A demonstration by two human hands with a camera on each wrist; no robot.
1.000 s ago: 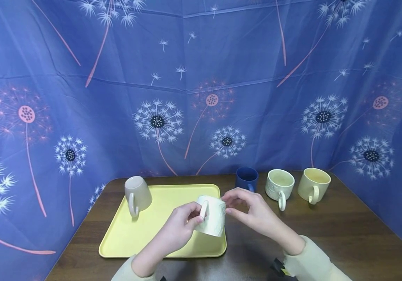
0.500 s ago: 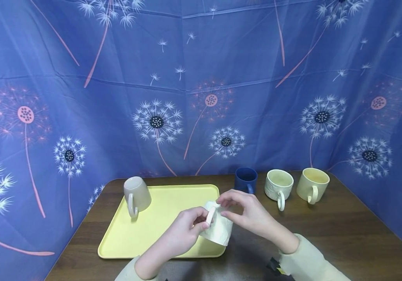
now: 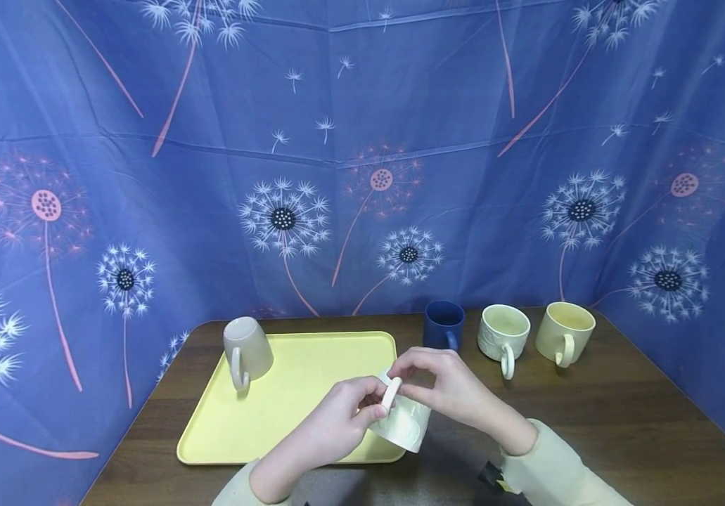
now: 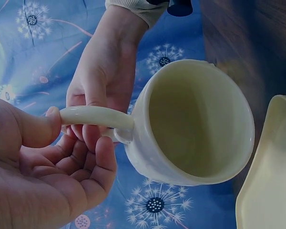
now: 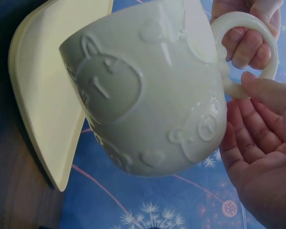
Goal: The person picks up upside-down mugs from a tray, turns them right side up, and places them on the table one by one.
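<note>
A glossy off-white mug [image 3: 405, 422] with raised animal faces is held in the air, tilted, over the tray's front right corner. Its open mouth shows in the left wrist view, and the relief on its side in the right wrist view. My left hand [image 3: 349, 411] pinches the handle [image 4: 93, 116] between thumb and curled fingers. At the other end of that handle, my right hand [image 3: 441, 379] pinches with thumb and fingertips. In the head view, the fingers partly hide the mug's upper side.
A yellow tray [image 3: 292, 351] lies on the brown table [image 3: 527, 436]. A grey mug [image 3: 249, 348] stands upside down at its back left. Along the right back stand a dark blue mug [image 3: 443, 320], a pale green mug [image 3: 498, 334] and a cream mug [image 3: 558, 337], all upright.
The off-white mug has moved right and toward me, tilting further as its handle turned. My right hand has come from beside the mug onto the handle; my left hand has kept its grip.
</note>
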